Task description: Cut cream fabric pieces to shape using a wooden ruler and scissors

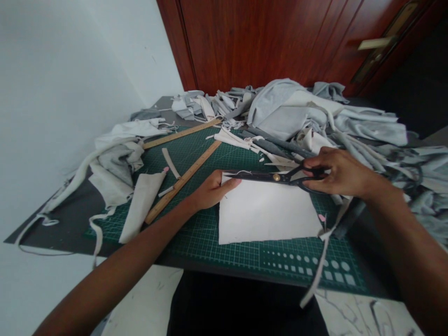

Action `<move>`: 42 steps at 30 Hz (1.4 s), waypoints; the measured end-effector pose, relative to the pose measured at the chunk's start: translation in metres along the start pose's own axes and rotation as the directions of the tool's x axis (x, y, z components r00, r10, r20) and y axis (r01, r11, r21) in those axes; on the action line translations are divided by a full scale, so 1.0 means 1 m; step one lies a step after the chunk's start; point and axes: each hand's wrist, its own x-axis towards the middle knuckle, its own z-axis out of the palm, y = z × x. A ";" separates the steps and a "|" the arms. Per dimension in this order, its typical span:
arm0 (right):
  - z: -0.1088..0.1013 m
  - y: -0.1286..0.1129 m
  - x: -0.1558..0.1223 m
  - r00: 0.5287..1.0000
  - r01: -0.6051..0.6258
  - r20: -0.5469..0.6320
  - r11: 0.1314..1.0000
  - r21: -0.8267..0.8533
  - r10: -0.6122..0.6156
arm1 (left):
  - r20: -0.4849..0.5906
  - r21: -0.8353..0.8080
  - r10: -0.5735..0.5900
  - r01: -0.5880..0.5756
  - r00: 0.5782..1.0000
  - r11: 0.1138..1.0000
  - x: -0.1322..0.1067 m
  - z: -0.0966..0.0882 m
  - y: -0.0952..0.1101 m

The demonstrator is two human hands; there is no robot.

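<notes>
A white piece of fabric [269, 214] lies on the green cutting mat [206, 233]. My left hand [215, 189] pinches its far left corner, thumb on top and fingers partly hidden. Black scissors [285, 177] with a brass pivot are in my right hand [336, 172], whose fingers go through the handles. Their blades run along the fabric's far edge, with the tips close to my left thumb. A thin fabric sliver lies along the blades. Whether the blades are fully closed I cannot tell.
Two wooden rulers [185, 182] lie on the mat's left half, near a folded cream fabric piece [142, 203]. Grey and white scraps [301, 109] are heaped at the back and right. A narrow strip [320, 270] hangs over the front edge. Behind stands a wooden door [262, 42].
</notes>
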 end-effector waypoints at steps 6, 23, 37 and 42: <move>0.001 -0.001 0.000 1.000 -0.017 -0.004 1.000 0.003 0.017 | 0.005 0.020 -0.013 0.012 1.000 1.000 0.000 -0.002 0.002; 0.001 -0.003 0.006 0.997 0.051 0.056 0.995 0.081 -0.056 | -0.012 -0.012 -0.007 0.007 1.000 1.000 -0.001 -0.001 0.007; -0.002 -0.002 0.006 0.994 0.068 0.081 0.994 0.090 -0.076 | 0.012 -0.054 -0.022 0.022 1.000 0.998 -0.003 0.000 0.004; -0.003 -0.001 0.005 0.994 0.067 0.083 0.997 0.034 -0.070 | 0.054 -0.099 -0.032 0.038 0.998 0.994 -0.003 0.000 0.002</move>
